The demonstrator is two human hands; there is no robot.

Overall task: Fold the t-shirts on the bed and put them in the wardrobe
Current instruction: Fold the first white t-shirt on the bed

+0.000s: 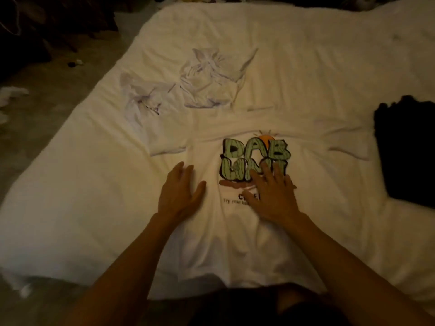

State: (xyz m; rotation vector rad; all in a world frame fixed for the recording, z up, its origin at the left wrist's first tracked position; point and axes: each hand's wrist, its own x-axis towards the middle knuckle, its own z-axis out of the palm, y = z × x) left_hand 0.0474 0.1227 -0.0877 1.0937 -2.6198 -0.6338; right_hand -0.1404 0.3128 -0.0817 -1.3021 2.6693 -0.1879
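Note:
A white t-shirt (237, 238) with a green "DAB" print lies spread flat on the bed (70, 196) in front of me, print facing up. My left hand (180, 191) presses flat on the shirt to the left of the print, fingers straight. With its fingers spread, my right hand (274, 196) lies flat on the lower part of the print. Two crumpled white t-shirts sit farther back: one (146, 97) at the left, another (211, 83) beside it to the right.
A dark garment (407, 149) lies at the bed's right side. The floor (30, 81) runs along the left of the bed with small bits of white cloth (11, 92) on it. Dark clutter stands at the back left.

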